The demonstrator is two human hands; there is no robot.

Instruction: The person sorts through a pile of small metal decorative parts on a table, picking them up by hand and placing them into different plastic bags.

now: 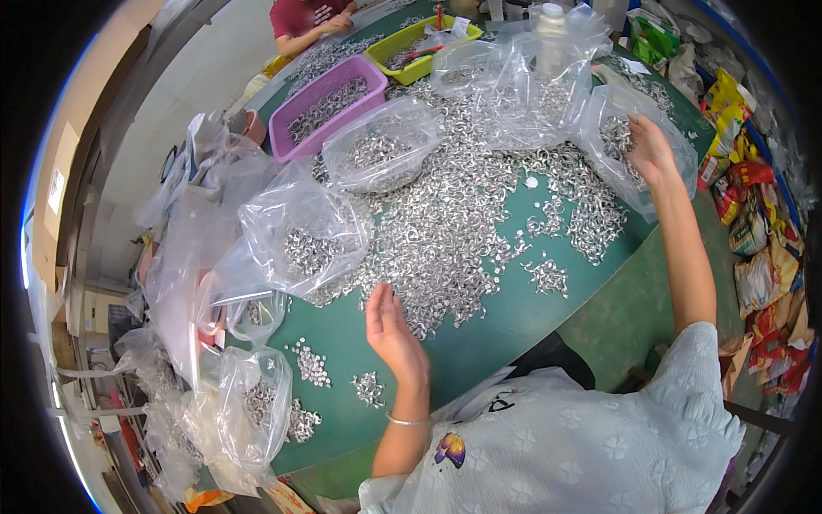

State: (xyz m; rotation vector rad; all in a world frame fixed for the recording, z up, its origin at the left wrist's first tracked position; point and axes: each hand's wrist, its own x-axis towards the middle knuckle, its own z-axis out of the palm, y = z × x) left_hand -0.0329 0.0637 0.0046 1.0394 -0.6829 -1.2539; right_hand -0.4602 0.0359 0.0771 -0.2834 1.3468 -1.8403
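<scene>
A wide heap of small curved silver metal pieces (pixel 454 206) covers the middle of the green table (pixel 531 317). At the heap's near left edge my left hand (pixel 394 338) stands on its side, fingers stretched out and together, with nothing visible in it. My right hand (pixel 651 152) reaches to the far right, into the mouth of a clear plastic bag (pixel 638 195). Its fingers are loosely bent and not closed, beside the silver pieces lying in that bag. Smaller clusters of pieces (pixel 545 276) lie apart from the heap on the right.
Clear bags of pieces (pixel 304 231) stand left of the heap. Behind are a purple basin (pixel 377 96), a yellow-green basin (pixel 377 53) and a white-capped bottle (pixel 550 43). Small piles (pixel 310 364) lie near left. A person in dark red (pixel 308 19) sits across; colourful packets (pixel 753 214) line the right.
</scene>
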